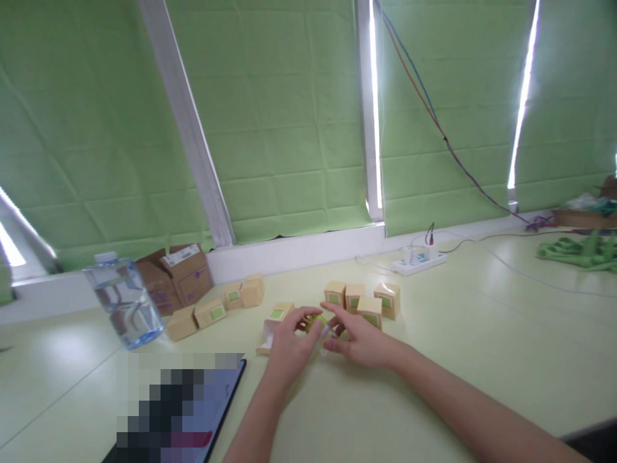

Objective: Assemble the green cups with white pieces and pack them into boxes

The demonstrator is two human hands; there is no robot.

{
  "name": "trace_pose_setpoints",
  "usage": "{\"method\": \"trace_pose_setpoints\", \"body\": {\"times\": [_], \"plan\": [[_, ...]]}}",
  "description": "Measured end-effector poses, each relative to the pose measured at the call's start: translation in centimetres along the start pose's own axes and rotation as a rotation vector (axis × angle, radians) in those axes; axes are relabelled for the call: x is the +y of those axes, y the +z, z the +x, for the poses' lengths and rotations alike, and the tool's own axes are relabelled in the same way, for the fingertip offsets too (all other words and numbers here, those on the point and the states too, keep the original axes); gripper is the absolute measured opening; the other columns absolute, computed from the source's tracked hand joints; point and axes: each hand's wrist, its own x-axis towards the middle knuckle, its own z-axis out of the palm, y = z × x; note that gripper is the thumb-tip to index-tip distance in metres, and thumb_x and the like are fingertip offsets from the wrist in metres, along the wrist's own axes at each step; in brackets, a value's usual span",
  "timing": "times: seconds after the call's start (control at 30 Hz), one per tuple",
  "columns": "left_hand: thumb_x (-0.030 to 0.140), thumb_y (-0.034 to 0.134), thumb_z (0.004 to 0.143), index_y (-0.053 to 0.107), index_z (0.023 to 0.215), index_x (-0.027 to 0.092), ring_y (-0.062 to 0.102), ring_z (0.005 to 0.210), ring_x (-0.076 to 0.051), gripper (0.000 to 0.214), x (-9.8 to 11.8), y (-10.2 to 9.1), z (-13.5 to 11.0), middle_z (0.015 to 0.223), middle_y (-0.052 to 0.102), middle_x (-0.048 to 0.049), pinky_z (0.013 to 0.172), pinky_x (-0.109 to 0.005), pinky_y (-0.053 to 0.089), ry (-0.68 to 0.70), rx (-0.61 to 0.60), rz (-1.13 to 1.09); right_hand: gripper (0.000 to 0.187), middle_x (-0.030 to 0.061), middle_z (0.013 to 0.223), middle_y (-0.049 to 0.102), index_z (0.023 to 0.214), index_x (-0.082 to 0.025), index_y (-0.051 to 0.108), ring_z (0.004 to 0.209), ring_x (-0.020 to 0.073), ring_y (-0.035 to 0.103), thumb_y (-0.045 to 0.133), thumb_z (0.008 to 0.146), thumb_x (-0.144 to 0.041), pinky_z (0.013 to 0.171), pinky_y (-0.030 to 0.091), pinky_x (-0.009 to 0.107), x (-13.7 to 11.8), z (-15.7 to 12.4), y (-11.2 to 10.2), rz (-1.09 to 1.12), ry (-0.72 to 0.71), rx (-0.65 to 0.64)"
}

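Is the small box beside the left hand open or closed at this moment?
Open: the small box beside the left hand shows its white inside, with a flap folded out.

Yellow-green object point(315, 321), tan boxes point(370, 305) with green labels point(277, 314), light green blinds point(279, 122)

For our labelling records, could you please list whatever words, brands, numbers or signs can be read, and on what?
No text is readable.
Green labels on small tan cardboard boxes: too small.
White label and purple print on brown cardboard carton: blurred.
Flat black-edged screen: pixelated.
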Motion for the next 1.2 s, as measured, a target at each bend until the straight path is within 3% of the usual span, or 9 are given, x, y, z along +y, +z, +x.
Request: {"method": "trace_pose_setpoints", "body": {"times": [0.2,0.4,0.7,0.9,1.2], "plan": [[0.027,0.059,0.082,0.073,0.098,0.019,0.066,0.081,-0.018,0.023,0.1,-0.1,0.0,0.096,0.075,-0.0052,0.076,-0.031,0.051,-0.026,0.039,0.017,0.072,0.0098,0.116,0.066,0.15,-0.021,0.028,0.095,0.0216,0.062,0.063,0.089,-0.036,0.085,0.05,0.037,0.4,0.2,0.2,0.042,0.0,-0.004],[0.027,0.059,0.083,0.073,0.1,0.021,0.066,0.085,-0.018,0.023,0.1,0.2,0.0,0.099,0.075,-0.0036,0.078,-0.031,0.051,-0.013,-0.025,0.018,0.07,0.0095,0.117,0.065,0.149,-0.023,0.029,0.098,0.0219,0.062,0.062,0.09,-0.037,0.089,0.05,0.038,0.6,0.2,0.2,0.069,-0.03,-0.003],[0.031,0.061,0.085,0.072,0.105,0.021,0.068,0.092,-0.019,0.025,-0.4,0.4,0.1,0.104,0.075,-0.0047,0.079,-0.031,0.053,0.001,-0.034,-0.005,0.066,0.0091,0.115,0.064,0.148,-0.026,0.031,0.089,0.0199,0.063,0.06,0.091,-0.044,0.076,0.053,0.033,1.1,0.3,0.5,0.1,-0.037,0.013],[0.035,0.061,0.085,0.071,0.103,0.02,0.068,0.084,-0.019,0.025,-0.7,0.6,0.2,0.098,0.074,-0.005,0.078,-0.032,0.054,-0.01,-0.028,-0.032,0.064,0.009,0.112,0.065,0.147,-0.025,0.033,0.086,0.0194,0.063,0.059,0.091,-0.045,0.074,0.053,0.033,1.0,0.4,0.4,0.103,-0.032,0.019],[0.037,0.055,0.089,0.073,0.102,0.018,0.069,0.092,-0.022,0.029,-0.6,0.3,0.2,0.103,0.076,-0.0076,0.084,-0.035,0.054,-0.055,-0.076,-0.098,0.065,0.0099,0.113,0.063,0.145,-0.026,0.038,0.088,0.0197,0.062,0.062,0.089,-0.046,0.07,0.056,0.032,1.5,0.6,0.7,0.159,-0.023,0.058]]}}
